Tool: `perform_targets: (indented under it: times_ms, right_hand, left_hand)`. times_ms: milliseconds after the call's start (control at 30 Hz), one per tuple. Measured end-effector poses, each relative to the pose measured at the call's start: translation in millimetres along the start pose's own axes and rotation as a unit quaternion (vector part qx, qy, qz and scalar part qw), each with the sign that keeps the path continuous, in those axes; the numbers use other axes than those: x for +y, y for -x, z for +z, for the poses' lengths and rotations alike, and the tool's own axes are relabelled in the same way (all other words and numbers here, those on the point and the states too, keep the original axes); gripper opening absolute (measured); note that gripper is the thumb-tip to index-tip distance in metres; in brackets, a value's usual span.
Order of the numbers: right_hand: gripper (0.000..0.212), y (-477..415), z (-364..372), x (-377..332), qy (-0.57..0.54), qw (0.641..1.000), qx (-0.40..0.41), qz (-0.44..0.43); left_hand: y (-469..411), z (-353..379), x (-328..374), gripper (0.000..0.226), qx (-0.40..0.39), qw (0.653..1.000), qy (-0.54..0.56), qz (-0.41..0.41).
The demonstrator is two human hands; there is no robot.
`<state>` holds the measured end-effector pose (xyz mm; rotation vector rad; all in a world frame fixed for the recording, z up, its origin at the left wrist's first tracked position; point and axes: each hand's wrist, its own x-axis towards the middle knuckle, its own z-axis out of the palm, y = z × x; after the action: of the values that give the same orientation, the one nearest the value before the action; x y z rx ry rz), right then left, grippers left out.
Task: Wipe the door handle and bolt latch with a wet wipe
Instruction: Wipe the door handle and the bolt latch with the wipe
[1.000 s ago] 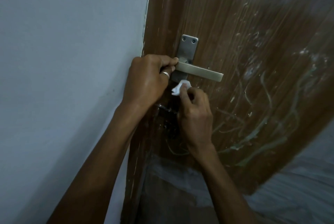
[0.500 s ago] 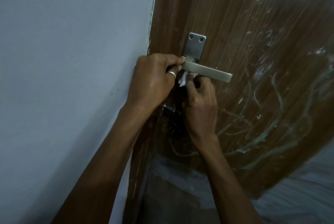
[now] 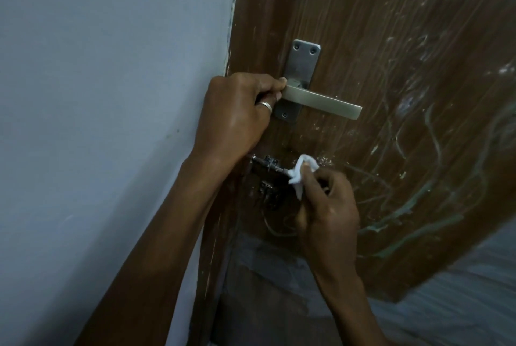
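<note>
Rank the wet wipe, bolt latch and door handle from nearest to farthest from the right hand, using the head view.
From the right hand:
1. Wet wipe, pinched in its fingers.
2. Bolt latch, just left of the wipe.
3. Door handle, above, held by the left hand.

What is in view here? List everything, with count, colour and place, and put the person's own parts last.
wall: one, pale grey-blue, left half of the view.
door: one, brown wood grain with pale scribbles, right of the wall.
plate: one, silver, screwed to the door near its left edge.
handle: one, silver lever, reaching right from the plate.
latch: one, dark metal, on the door below the handle.
wipe: one, white, crumpled, at the latch's right end.
ring: one, silver, on a left-hand finger.
left hand: one, gripping the handle's left end.
right hand: one, pinching the wipe against the latch.
</note>
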<state>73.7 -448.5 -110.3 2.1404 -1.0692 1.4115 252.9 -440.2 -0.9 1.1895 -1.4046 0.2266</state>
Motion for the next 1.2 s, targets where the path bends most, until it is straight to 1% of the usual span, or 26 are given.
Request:
perform_targets:
  times_ms: [67, 133, 267, 400, 467, 567, 700, 767, 867, 900, 1000, 1067, 1100, 1133, 1167, 1200]
  right_hand:
    - [0.05, 11, 4, -4, -0.011, 1.0, -0.023, 0.0]
    - [0.048, 6, 8, -9, -0.019, 1.0, -0.024, -0.003]
    - [0.049, -32, 4, -21, -0.021, 0.999, 0.045, 0.002]
    - [0.045, -60, 2, -33, -0.012, 0.996, 0.083, -0.038]
    - [0.04, -72, 0, -37, -0.001, 0.993, 0.101, -0.056]
    - [0.037, -93, 1, -42, 0.043, 0.994, 0.078, -0.069]
    - [0.04, -98, -3, -38, 0.113, 0.99, 0.037, -0.082]
    - [0.043, -94, -14, -29, 0.138, 0.987, 0.02, -0.074]
    - [0.04, -87, -35, -9, 0.161, 0.985, 0.026, -0.049]
    - [0.036, -87, -42, -3, 0.149, 0.987, 0.034, -0.044]
    - [0.022, -93, -62, 21, 0.05, 0.998, 0.047, -0.006]
    - [0.021, -95, -66, 32, -0.036, 0.996, 0.037, 0.07]
    - [0.022, -94, -64, 31, -0.107, 0.986, 0.028, 0.128]
    - [0.023, -91, -62, 25, -0.195, 0.962, 0.017, 0.19]
    - [0.025, -88, -58, 18, -0.275, 0.931, 0.016, 0.24]
    - [0.026, -86, -55, 11, -0.33, 0.902, 0.029, 0.276]
  left_hand:
    - [0, 1, -1, 0.026, 0.002, 1.0, 0.003, -0.003]
    - [1, 2, -1, 0.026, 0.006, 1.0, 0.006, -0.002]
    - [1, 2, -1, 0.026, 0.004, 1.0, 0.001, 0.001]
    - [2, 3, -1, 0.026, -0.002, 1.0, 0.0, -0.012]
    - [1, 1, 0, 0.025, -0.008, 1.0, -0.001, -0.003]
    - [0, -1, 2, 0.023, -0.012, 1.0, -0.009, 0.015]
    - [2, 0, 3, 0.024, -0.004, 1.0, -0.007, 0.008]
    - [2, 1, 3, 0.026, 0.004, 1.0, -0.005, 0.005]
    - [1, 2, 0, 0.027, 0.004, 1.0, 0.002, -0.002]
    - [2, 2, -1, 0.027, 0.001, 1.0, 0.006, -0.004]
    - [2, 3, -2, 0.027, -0.002, 1.0, 0.018, -0.008]
    - [2, 3, -1, 0.027, 0.0, 1.0, 0.015, -0.011]
    - [2, 3, -1, 0.027, 0.001, 1.0, 0.013, -0.012]
    - [2, 3, -1, 0.027, 0.002, 1.0, 0.014, -0.012]
    - [2, 3, -2, 0.027, 0.003, 1.0, 0.015, -0.012]
    - [2, 3, -2, 0.027, 0.002, 1.0, 0.015, -0.012]
